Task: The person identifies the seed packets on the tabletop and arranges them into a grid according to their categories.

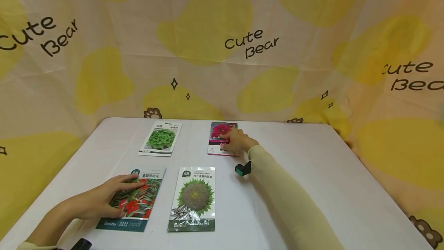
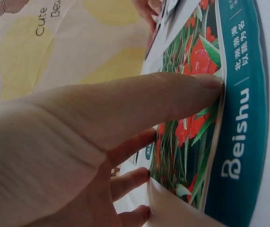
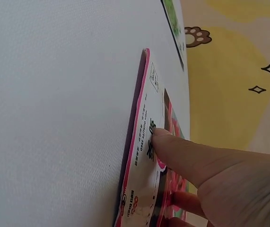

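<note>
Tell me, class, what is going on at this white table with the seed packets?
A person has four paper seed packets laid flat on the white table. The left hand rests flat on the red-flower packet; the right hand touches the pink-flower packet at the far side. The sunflower packet and green-leaf packet lie untouched.

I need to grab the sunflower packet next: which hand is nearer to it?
Left. The left hand rests on the red-flower packet, right beside the sunflower packet. The right hand touches the pink-flower packet in the far row.
</note>
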`<action>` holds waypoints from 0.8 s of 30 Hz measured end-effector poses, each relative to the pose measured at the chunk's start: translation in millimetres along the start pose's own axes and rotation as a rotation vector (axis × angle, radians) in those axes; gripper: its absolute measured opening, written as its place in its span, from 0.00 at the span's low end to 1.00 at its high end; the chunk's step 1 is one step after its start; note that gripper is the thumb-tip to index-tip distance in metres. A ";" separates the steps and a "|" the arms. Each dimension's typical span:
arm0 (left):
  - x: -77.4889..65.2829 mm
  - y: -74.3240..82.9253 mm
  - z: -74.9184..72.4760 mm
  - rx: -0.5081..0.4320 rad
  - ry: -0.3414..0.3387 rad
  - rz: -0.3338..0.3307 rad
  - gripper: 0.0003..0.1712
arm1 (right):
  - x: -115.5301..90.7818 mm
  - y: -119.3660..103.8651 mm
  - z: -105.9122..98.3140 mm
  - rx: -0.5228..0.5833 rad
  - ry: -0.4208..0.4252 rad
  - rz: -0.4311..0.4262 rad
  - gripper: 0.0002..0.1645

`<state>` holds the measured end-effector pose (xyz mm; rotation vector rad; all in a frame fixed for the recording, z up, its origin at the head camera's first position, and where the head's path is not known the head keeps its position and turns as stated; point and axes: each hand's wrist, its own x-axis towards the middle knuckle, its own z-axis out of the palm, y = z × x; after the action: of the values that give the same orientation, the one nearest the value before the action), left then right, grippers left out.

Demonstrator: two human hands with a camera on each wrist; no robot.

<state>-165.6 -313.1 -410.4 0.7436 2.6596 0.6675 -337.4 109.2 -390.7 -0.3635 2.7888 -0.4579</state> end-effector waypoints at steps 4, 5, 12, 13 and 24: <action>-0.1 -0.9 0.1 0.010 0.005 0.001 0.46 | 0.9 -5.6 0.5 -0.005 -0.010 -0.010 0.34; -0.1 -1.2 0.2 0.011 0.005 0.002 0.46 | 1.1 -7.1 0.4 -0.008 -0.014 -0.013 0.35; 1.0 -2.9 1.1 0.007 0.017 0.016 0.45 | 3.8 -15.0 2.2 -0.007 -0.025 -0.013 0.35; 1.3 -2.9 1.2 0.006 0.018 0.018 0.45 | 4.5 -16.0 2.9 -0.007 -0.025 -0.017 0.35; 2.8 -2.2 0.5 -0.016 0.000 -0.004 0.46 | 7.9 -32.6 10.8 -0.014 -0.028 -0.091 0.35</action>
<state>-168.6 -313.1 -412.4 0.7341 2.6522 0.6869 -334.7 74.1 -391.1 -0.4971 2.7583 -0.4511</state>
